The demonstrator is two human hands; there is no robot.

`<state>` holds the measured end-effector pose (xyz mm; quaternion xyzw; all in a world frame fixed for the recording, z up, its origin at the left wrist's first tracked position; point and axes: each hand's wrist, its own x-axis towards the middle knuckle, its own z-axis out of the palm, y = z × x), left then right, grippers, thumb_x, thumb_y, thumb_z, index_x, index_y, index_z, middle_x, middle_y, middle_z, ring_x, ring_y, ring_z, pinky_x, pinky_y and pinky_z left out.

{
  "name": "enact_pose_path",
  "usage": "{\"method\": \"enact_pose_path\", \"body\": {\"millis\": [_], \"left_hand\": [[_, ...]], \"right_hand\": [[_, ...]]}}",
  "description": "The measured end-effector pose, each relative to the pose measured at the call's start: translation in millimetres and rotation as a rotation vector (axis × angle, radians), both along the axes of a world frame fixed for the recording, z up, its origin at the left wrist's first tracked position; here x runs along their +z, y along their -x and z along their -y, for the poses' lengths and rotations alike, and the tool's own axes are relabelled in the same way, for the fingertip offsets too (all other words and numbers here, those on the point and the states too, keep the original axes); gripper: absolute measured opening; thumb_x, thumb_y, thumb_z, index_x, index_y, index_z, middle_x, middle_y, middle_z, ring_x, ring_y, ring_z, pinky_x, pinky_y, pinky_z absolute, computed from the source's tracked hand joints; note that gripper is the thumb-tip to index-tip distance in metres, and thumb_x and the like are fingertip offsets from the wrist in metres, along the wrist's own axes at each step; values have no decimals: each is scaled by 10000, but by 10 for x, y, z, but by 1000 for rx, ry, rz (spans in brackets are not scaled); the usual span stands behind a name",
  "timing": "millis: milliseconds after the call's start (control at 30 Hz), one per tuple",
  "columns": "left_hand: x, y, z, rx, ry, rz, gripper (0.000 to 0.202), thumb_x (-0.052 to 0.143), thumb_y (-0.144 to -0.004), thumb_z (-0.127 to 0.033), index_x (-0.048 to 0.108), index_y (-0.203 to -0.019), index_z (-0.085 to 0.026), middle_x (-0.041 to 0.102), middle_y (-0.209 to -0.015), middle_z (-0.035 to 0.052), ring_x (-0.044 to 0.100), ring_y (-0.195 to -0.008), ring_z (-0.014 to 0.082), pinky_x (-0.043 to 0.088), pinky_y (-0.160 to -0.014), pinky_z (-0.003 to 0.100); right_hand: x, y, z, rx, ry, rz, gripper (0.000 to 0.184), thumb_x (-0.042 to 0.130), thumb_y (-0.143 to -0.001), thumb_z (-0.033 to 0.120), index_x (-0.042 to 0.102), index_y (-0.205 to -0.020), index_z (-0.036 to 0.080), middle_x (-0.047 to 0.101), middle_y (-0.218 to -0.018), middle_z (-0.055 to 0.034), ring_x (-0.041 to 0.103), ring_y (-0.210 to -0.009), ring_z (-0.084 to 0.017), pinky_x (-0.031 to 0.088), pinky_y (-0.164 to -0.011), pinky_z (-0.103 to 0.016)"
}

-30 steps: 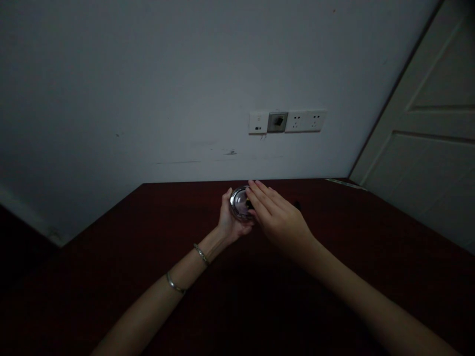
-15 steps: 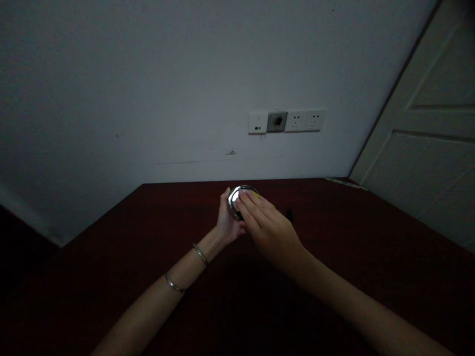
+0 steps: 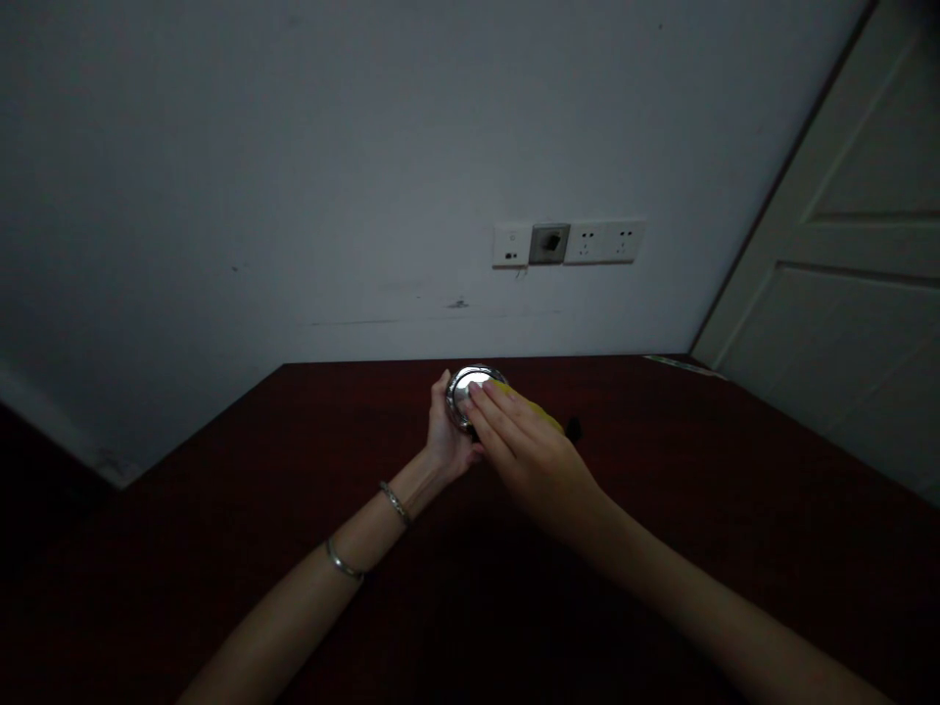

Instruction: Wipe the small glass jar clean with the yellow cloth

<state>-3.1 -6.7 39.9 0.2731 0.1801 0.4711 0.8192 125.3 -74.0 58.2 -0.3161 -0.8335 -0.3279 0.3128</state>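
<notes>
Gripping the shiny disc [image 3: 464,388] near the table's [image 3: 294,470] far edge, the left hand [image 3: 446,439] curls around it while the right hand's [image 3: 536,460] flat fingers press a yellow cloth [image 3: 541,417] on its face, wiping apparently underway, unfinished.

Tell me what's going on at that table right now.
A person's left hand grips a small round shiny silver-rimmed disc from the side, near the far edge of the dark red-brown table. The right hand lays its flat fingers across the disc's face. A yellow thing shows under that hand; whether the hand holds it cannot be told.
</notes>
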Motion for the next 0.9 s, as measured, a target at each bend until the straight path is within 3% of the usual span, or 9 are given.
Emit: {"method": "enact_pose_path", "body": {"millis": [100, 267, 433, 600, 767, 900], "left_hand": [[38, -10, 17, 31, 8, -25, 591, 483, -758, -650, 668, -819, -92, 630, -585, 64, 490, -375, 101, 281, -318, 200], [33, 0, 71, -45, -1, -35, 567, 471, -747, -687, 624, -703, -144, 556, -488, 19, 406, -297, 87, 174, -264, 183], [-15, 11, 62, -140, -48, -87, 635, 462, -714, -732, 633, -730, -121, 604, -558, 69, 505, -363, 135, 182, -249, 187], [-48, -8, 8, -37, 40, -92, 553, 472, -753, -677, 619, -687, -148, 556, -475, 13, 431, -303, 99, 204, -273, 193], [-92, -63, -8, 31, 56, -87, 575, 471, -791, -630, 664, -773, -89, 677, -676, 97, 613, -538, 149, 396, -421, 214], [-163, -109, 12, 39, 80, -12, 463, 527, -799, -578, 645, -743, -133, 613, -566, 16, 519, -431, 92, 348, -396, 189]], "right_hand": [[-12, 13, 8, 15, 23, -4, 376, 461, -937, 122, 530, -1289, 8, 518, -1371, -168, 476, -1286, -283, 441, -1063, -423], [26, -116, -79, -4, 40, -90, 386, 462, -945, 142, 516, -1302, 2, 492, -1386, -205, 432, -1323, -275, 427, -1075, -430], [63, -217, -125, -26, 41, -91, 393, 452, -947, 131, 501, -1309, -15, 474, -1394, -229, 416, -1333, -282, 432, -1068, -429], [6, -107, -55, -17, 16, 17, 376, 446, -928, 87, 534, -1279, -14, 518, -1366, -203, 453, -1303, -296, 433, -1065, -430], [-46, 1, 3, -6, 25, 111, 395, 450, -928, 128, 523, -1297, 8, 499, -1391, -161, 471, -1292, -268, 444, -1057, -382], [-5, -103, -81, -16, 55, 91, 392, 459, -933, 146, 523, -1304, 35, 504, -1388, -159, 483, -1283, -270, 430, -1058, -447]]}}
